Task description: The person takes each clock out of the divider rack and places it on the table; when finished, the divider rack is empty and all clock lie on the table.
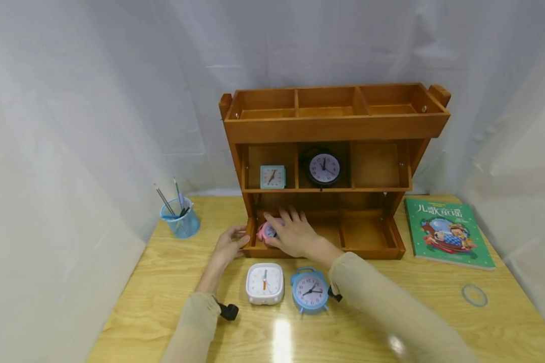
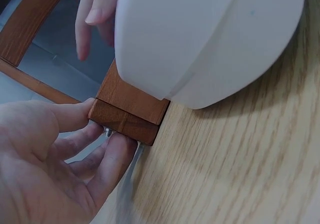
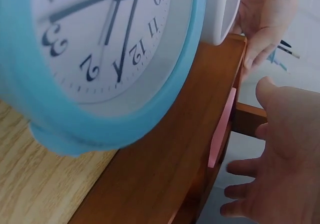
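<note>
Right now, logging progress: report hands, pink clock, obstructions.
Left hand grips corner of shelf. Right hand at pink clock, touch unclear. Pink clock in shelf's lower left. White clock, blue clock in front.

Shelf point(image 1: 336, 129): brown wood, looks varnished, semi-gloss, grain visible up close, w/ shiny metal fitting point(image 2: 108, 132) at the corner. Tabletop point(image 1: 163, 302): wood grain, smooth, glossy, bright glare nr me. White clock point(image 1: 265, 297): smooth plastic, low sheen. Blue clock point(image 1: 310, 305): ditto, approx. satin. Pink clock point(image 1: 268, 231): prob. plastic too. Pen cup point(image 1: 186, 225): plastic. My sleeves point(image 1: 386, 297): matt cloth. Backdrop point(image 1: 118, 101): creased sheeting, slight sheen; can't tell cloth vs. plastic.
</note>
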The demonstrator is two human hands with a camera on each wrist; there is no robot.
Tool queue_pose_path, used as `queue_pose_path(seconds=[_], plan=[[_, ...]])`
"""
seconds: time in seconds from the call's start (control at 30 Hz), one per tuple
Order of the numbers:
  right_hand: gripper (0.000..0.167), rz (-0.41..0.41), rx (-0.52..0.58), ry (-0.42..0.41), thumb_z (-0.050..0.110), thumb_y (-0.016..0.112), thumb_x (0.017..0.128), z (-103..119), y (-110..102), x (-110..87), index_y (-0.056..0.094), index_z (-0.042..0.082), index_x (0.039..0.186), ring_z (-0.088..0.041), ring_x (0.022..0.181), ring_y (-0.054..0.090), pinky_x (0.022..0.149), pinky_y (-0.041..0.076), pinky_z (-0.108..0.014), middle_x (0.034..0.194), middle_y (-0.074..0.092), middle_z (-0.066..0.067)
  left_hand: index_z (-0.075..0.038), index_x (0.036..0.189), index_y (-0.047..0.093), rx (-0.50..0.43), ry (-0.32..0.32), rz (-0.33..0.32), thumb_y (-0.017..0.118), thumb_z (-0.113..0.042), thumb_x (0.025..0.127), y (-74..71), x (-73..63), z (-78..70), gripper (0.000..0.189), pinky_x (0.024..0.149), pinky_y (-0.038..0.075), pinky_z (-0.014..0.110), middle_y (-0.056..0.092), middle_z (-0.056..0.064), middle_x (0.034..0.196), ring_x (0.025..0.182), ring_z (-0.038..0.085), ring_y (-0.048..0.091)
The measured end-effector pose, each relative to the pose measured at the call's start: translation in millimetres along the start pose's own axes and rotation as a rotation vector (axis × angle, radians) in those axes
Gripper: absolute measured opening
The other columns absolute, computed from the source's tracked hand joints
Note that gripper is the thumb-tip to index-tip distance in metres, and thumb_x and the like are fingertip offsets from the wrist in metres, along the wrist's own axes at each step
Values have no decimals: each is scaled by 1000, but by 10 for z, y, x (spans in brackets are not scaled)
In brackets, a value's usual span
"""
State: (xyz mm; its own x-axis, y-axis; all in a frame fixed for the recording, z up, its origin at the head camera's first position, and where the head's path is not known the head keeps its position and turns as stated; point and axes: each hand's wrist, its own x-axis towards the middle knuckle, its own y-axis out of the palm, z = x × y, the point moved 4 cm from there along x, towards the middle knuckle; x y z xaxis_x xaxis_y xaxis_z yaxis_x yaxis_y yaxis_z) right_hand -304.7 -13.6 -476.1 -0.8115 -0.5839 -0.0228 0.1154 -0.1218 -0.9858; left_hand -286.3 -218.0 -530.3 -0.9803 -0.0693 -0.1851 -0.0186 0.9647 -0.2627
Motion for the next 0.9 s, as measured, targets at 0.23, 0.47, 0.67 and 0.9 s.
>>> queue_pose_path(seconds=[0.23, 0.47, 0.67, 0.9], plan=[[72, -5, -8, -7, 59, 50, 107, 29, 26, 48, 31, 23, 167, -49, 147, 40, 123, 35, -64, 153, 49, -24, 4, 146, 53, 4, -1, 6, 60, -6, 106, -7, -3, 3, 42, 83, 61, 36, 56, 30, 138, 107, 24, 63], [70, 41, -36, 13, 58, 46, 109, 53, 118, 100, 32, 21, 166, -46, 143, 45, 123, 40, -54, 154, 47, -27, 3, 146, 53, 4, -3, 13, 60, -7, 106, -1, -11, 0, 42, 84, 61, 37, 56, 29, 137, 110, 26, 63], [72, 54, -69, 27, 57, 49, 108, 48, 150, 163, 32, 19, 167, -45, 139, 51, 118, 47, -51, 151, 51, -27, 4, 146, 53, -3, 1, 17, 60, -7, 106, 9, -16, -8, 42, 82, 60, 35, 56, 29, 136, 108, 25, 63], [77, 64, -52, 45, 58, 56, 104, 30, 136, 224, 34, 17, 165, -43, 136, 55, 113, 51, -50, 149, 55, -26, 4, 146, 53, 3, 3, 18, 60, -7, 106, -3, -19, -16, 42, 81, 61, 35, 56, 30, 136, 107, 24, 63]])
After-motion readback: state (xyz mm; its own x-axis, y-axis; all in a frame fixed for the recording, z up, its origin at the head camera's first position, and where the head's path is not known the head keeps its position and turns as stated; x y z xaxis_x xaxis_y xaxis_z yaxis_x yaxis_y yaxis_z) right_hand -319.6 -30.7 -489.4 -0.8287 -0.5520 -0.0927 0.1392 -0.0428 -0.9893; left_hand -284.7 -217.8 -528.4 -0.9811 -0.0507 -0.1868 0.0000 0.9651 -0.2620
